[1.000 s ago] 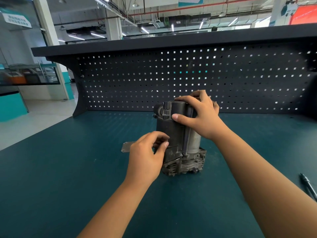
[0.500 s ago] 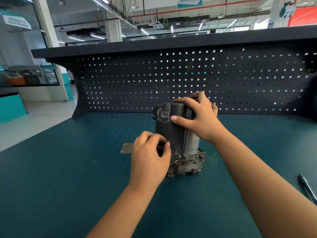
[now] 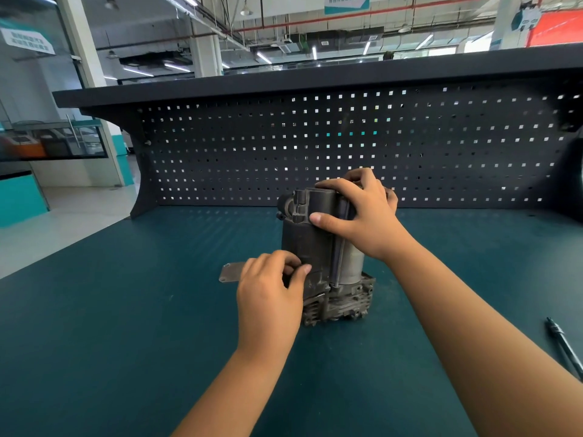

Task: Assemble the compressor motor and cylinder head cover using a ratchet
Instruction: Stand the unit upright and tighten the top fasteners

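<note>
A dark grey compressor motor (image 3: pixel 310 244) stands upright on its finned crankcase base (image 3: pixel 342 302) in the middle of the bench. My right hand (image 3: pixel 362 216) grips the top of the motor, thumb across its front. My left hand (image 3: pixel 271 291) rests against the lower left side of the unit, fingers pinched together there; whatever they pinch is hidden. A flat grey metal plate, the cylinder head cover (image 3: pixel 230 272), lies on the mat just left of the unit, partly behind my left hand.
The bench has a dark teal mat (image 3: pixel 126 326) and a black pegboard back wall (image 3: pixel 347 146) under a shelf. A slim dark tool handle (image 3: pixel 564 345) lies at the right edge. Beyond the bench's left edge is open workshop floor.
My left hand's fingers have curled and shifted slightly at the motor's lower left side. My right hand keeps the same hold on the top. The unit stays put.
</note>
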Tool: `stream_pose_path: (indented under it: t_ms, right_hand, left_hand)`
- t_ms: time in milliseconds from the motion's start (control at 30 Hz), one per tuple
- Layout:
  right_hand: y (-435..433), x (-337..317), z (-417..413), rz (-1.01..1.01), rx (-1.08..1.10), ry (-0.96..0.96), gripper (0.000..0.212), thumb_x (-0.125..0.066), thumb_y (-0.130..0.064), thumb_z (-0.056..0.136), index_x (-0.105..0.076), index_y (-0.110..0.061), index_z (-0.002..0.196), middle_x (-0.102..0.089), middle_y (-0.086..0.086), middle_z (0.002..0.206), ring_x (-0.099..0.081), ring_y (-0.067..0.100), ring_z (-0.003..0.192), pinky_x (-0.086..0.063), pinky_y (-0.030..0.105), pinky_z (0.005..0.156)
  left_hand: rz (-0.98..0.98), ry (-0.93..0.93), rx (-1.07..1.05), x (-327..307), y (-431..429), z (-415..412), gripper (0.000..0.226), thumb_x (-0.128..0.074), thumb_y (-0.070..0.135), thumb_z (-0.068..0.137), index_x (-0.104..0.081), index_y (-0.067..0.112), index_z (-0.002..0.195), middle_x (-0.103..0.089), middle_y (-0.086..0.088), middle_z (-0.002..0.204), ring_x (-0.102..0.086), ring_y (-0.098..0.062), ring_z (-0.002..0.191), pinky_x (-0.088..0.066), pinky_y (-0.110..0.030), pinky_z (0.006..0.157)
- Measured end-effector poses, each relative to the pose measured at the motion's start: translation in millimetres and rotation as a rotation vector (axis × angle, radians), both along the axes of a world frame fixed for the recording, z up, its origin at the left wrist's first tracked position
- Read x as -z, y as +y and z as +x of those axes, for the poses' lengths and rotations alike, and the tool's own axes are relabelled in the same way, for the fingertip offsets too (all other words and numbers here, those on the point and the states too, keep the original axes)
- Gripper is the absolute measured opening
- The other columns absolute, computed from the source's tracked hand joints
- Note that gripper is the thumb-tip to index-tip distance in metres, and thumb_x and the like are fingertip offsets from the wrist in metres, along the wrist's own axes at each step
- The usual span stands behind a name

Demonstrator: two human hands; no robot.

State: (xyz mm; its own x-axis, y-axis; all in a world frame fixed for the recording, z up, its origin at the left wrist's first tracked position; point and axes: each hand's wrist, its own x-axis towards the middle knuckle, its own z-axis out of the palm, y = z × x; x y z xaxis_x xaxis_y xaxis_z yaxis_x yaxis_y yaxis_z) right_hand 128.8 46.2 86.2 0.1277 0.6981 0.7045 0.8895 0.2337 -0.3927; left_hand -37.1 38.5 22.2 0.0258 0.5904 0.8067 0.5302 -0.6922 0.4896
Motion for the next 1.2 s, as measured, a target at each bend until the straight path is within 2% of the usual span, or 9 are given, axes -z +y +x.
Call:
stream_pose_path:
  t_ms: [267,667,767,900,1000,1100,1200]
  right_hand:
    - [-1,1,0,0.006,-0.001,0.006,0.046,-0.066,-0.056,0.076,-0.057,-0.04,0.119,-0.033,-0.008,0.111,-0.034,0.014,0.12,-0.007,0.04,0.108]
    - [-3,0,1,0.001,-0.008,-0.002,0.046,-0.067,-0.054,0.076,-0.057,-0.04,0.119,-0.033,-0.008,0.111,-0.034,0.014,0.12,-0.009,0.044,0.11]
    - [-4,1,1,0.004,-0.009,-0.001,0.046,-0.067,-0.054,0.076,-0.057,-0.04,0.119,-0.033,-0.008,0.112,-0.034,0.014,0.12,-0.009,0.043,0.11]
    - [-5,1,0,0.001,-0.013,0.002,0.046,-0.068,-0.053,0.076,-0.057,-0.04,0.119,-0.033,-0.008,0.111,-0.034,0.014,0.12,-0.008,0.041,0.109]
    - [-5,0,1,-0.006,-0.018,0.0,0.046,-0.067,-0.054,0.076,-0.057,-0.04,0.119,-0.033,-0.008,0.111,-0.034,0.014,0.119,-0.007,0.04,0.108]
    - [-5,-1,2,0.002,-0.01,0.002,0.044,-0.067,-0.053,0.076,-0.058,-0.04,0.117,-0.033,-0.008,0.111,-0.034,0.015,0.12,-0.007,0.042,0.109]
    - [-4,-1,0,0.012,-0.014,0.004,0.043,-0.068,-0.053,0.076,-0.058,-0.04,0.116,-0.033,-0.008,0.111,-0.034,0.015,0.12,-0.008,0.042,0.109]
  left_hand:
    - [0.011,-0.047,-0.016,3,-1,4,0.01,-0.081,0.007,0.07,-0.072,0.01,0.073,-0.065,0.0,0.072,-0.06,-0.022,0.07,-0.048,-0.031,0.063]
    - [0.013,-0.07,-0.007,4,-7,7,0.012,-0.077,0.001,0.074,-0.071,0.007,0.083,-0.069,-0.001,0.077,-0.064,-0.022,0.071,-0.055,-0.038,0.067]
    - [0.001,-0.075,0.004,5,-7,7,0.012,-0.076,0.002,0.075,-0.071,0.008,0.084,-0.067,0.0,0.078,-0.064,-0.02,0.073,-0.053,-0.034,0.069]
    - [-0.109,-0.086,0.127,8,-2,-1,0.012,-0.071,0.013,0.081,-0.07,0.019,0.091,-0.06,0.01,0.088,-0.057,-0.003,0.085,-0.041,-0.009,0.078]
    - [-0.136,-0.082,0.152,9,1,-9,0.012,-0.071,0.021,0.081,-0.072,0.023,0.092,-0.056,0.015,0.092,-0.054,-0.001,0.091,-0.038,-0.007,0.078]
    - [-0.11,-0.119,0.106,8,-2,-6,0.006,-0.075,0.016,0.078,-0.075,0.018,0.084,-0.061,0.014,0.082,-0.057,-0.002,0.083,-0.04,-0.01,0.072]
    - [-0.147,-0.189,0.079,6,-4,0,0.003,-0.076,0.012,0.076,-0.073,0.013,0.076,-0.061,0.016,0.076,-0.058,-0.001,0.081,-0.038,-0.005,0.068]
